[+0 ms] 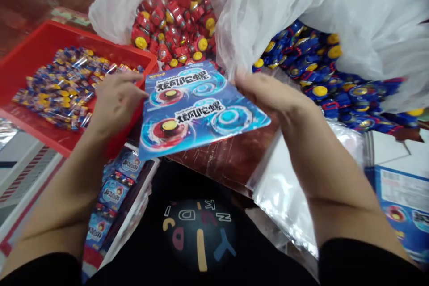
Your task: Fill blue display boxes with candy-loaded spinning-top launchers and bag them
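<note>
A blue printed card (197, 107) with red and light blue swirl pictures is held tilted in front of my body. My right hand (268, 91) grips its upper right edge, the fingers partly hidden behind it. At the card's left edge is my left hand (119, 98), fingers bent and apart with nothing between them, over the side of a red tray (147, 56). Small wrapped pieces (63, 85) fill much of that tray. Behind the card lie red and yellow toys (177, 22) in a white plastic bag (115, 2).
Blue and yellow toys (321, 76) spill from another white bag (362, 22) at the right. Clear plastic sleeves (284, 183) lie right of my body, beside a blue printed box (402, 205). Lower left, an open box holds small blue packs (114, 192).
</note>
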`<action>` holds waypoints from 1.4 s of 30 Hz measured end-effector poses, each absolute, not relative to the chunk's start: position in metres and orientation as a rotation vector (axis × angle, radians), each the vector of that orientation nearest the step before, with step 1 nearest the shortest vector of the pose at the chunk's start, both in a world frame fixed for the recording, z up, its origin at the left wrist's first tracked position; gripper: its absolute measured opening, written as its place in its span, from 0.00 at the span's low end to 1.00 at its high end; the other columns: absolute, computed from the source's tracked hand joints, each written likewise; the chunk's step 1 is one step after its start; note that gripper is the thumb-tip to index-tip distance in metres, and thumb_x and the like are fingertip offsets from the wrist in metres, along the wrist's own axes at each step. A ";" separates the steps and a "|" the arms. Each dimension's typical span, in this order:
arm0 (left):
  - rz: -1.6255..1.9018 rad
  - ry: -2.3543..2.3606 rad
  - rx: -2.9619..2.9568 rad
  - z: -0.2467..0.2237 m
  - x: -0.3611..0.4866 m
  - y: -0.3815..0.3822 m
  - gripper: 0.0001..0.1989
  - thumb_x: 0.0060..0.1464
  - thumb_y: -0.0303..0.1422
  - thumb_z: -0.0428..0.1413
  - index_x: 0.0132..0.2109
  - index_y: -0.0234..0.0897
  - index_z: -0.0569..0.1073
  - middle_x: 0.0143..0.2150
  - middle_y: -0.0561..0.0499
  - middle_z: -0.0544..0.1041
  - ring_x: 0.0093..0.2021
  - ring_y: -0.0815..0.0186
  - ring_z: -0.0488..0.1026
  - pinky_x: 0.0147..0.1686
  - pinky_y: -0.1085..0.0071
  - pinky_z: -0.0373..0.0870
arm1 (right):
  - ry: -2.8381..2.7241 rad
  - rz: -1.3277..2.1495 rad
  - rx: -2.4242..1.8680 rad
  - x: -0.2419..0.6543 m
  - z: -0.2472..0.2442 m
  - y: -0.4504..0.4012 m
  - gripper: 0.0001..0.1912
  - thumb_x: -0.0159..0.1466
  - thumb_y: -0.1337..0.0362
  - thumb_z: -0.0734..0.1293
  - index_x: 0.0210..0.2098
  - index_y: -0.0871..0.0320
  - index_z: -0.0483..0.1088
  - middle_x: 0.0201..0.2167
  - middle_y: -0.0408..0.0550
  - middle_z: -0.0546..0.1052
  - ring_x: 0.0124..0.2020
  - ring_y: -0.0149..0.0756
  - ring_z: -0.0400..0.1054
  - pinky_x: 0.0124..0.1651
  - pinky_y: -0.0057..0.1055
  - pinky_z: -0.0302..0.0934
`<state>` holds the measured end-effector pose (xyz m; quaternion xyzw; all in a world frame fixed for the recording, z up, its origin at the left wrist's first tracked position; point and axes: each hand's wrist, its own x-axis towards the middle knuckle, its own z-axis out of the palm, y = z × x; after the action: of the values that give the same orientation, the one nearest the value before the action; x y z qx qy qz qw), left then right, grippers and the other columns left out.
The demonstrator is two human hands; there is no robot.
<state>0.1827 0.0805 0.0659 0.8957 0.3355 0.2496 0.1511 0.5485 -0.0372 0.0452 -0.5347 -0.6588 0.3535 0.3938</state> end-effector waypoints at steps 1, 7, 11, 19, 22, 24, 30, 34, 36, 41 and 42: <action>0.554 0.935 2.601 0.064 0.173 0.064 0.38 0.64 0.68 0.53 0.50 0.35 0.82 0.50 0.44 0.84 0.53 0.55 0.78 0.57 0.52 0.75 | -1.712 1.056 -1.293 0.547 0.045 -0.055 0.32 0.70 0.32 0.66 0.36 0.57 0.78 0.28 0.45 0.79 0.28 0.33 0.74 0.30 0.33 0.72; 0.408 1.007 2.404 0.073 0.154 0.019 0.17 0.63 0.50 0.65 0.40 0.40 0.79 0.33 0.51 0.81 0.34 0.63 0.75 0.36 0.64 0.72 | -1.530 1.113 -1.204 0.542 0.024 -0.091 0.28 0.57 0.39 0.81 0.40 0.52 0.71 0.34 0.44 0.79 0.36 0.37 0.73 0.39 0.39 0.75; 0.794 1.101 2.663 0.073 0.169 0.020 0.10 0.64 0.41 0.63 0.43 0.39 0.78 0.37 0.53 0.80 0.43 0.60 0.74 0.51 0.53 0.72 | -1.598 0.671 -1.335 0.536 0.014 -0.071 0.28 0.60 0.35 0.77 0.42 0.51 0.71 0.37 0.46 0.79 0.38 0.40 0.73 0.45 0.42 0.74; 0.943 1.130 2.775 0.046 0.170 0.005 0.07 0.67 0.37 0.62 0.40 0.43 0.72 0.34 0.51 0.76 0.43 0.56 0.72 0.48 0.54 0.69 | -1.675 0.360 -1.479 0.529 0.005 -0.076 0.24 0.65 0.38 0.74 0.41 0.53 0.72 0.36 0.49 0.80 0.36 0.44 0.76 0.43 0.45 0.73; 0.900 1.122 2.739 0.039 0.167 0.004 0.09 0.66 0.37 0.63 0.39 0.42 0.72 0.33 0.51 0.76 0.42 0.55 0.72 0.48 0.55 0.67 | -1.672 0.411 -1.499 0.528 0.005 -0.078 0.19 0.67 0.46 0.75 0.40 0.52 0.70 0.35 0.47 0.80 0.37 0.43 0.76 0.43 0.43 0.72; 0.864 1.112 2.732 0.033 0.166 0.007 0.12 0.65 0.38 0.64 0.37 0.41 0.71 0.34 0.50 0.77 0.43 0.54 0.72 0.48 0.55 0.67 | -1.690 0.457 -1.495 0.528 0.008 -0.078 0.13 0.67 0.54 0.75 0.40 0.52 0.69 0.37 0.45 0.79 0.39 0.42 0.76 0.45 0.42 0.72; 0.821 1.114 2.820 -0.002 0.167 0.008 0.15 0.64 0.39 0.63 0.33 0.40 0.69 0.33 0.46 0.77 0.44 0.51 0.72 0.48 0.53 0.65 | -1.791 0.355 -1.570 0.530 0.009 -0.083 0.07 0.67 0.67 0.71 0.44 0.52 0.71 0.41 0.46 0.80 0.42 0.42 0.76 0.48 0.42 0.72; 0.560 1.233 2.680 -0.024 0.167 0.005 0.13 0.63 0.37 0.57 0.29 0.41 0.67 0.32 0.44 0.77 0.46 0.49 0.72 0.48 0.53 0.66 | -1.795 0.472 -1.587 0.528 -0.009 -0.092 0.05 0.67 0.66 0.70 0.41 0.53 0.70 0.38 0.44 0.80 0.39 0.40 0.75 0.44 0.38 0.69; 0.448 1.274 2.633 -0.024 0.162 0.007 0.13 0.60 0.36 0.55 0.28 0.41 0.66 0.31 0.44 0.76 0.45 0.49 0.73 0.48 0.53 0.67 | -1.790 0.586 -1.588 0.524 -0.022 -0.095 0.06 0.67 0.68 0.70 0.39 0.54 0.68 0.36 0.44 0.79 0.37 0.38 0.75 0.42 0.36 0.67; 0.418 1.129 2.647 0.018 0.146 0.012 0.07 0.58 0.36 0.56 0.39 0.43 0.78 0.38 0.46 0.81 0.45 0.46 0.77 0.51 0.47 0.72 | -1.669 0.609 -1.596 0.510 -0.038 -0.103 0.04 0.68 0.70 0.67 0.42 0.55 0.69 0.40 0.48 0.80 0.40 0.40 0.76 0.47 0.39 0.71; 0.520 1.116 2.659 0.029 0.149 0.012 0.16 0.59 0.36 0.56 0.53 0.47 0.79 0.52 0.46 0.82 0.55 0.41 0.76 0.59 0.40 0.69 | -1.653 0.586 -1.599 0.511 -0.039 -0.106 0.07 0.69 0.69 0.67 0.47 0.56 0.71 0.45 0.50 0.81 0.45 0.41 0.77 0.52 0.41 0.72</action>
<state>0.1489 0.0120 0.0285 0.9023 0.3789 0.1766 0.1056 0.5106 -0.1061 -0.0389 -0.6246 -0.6458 0.2288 0.3749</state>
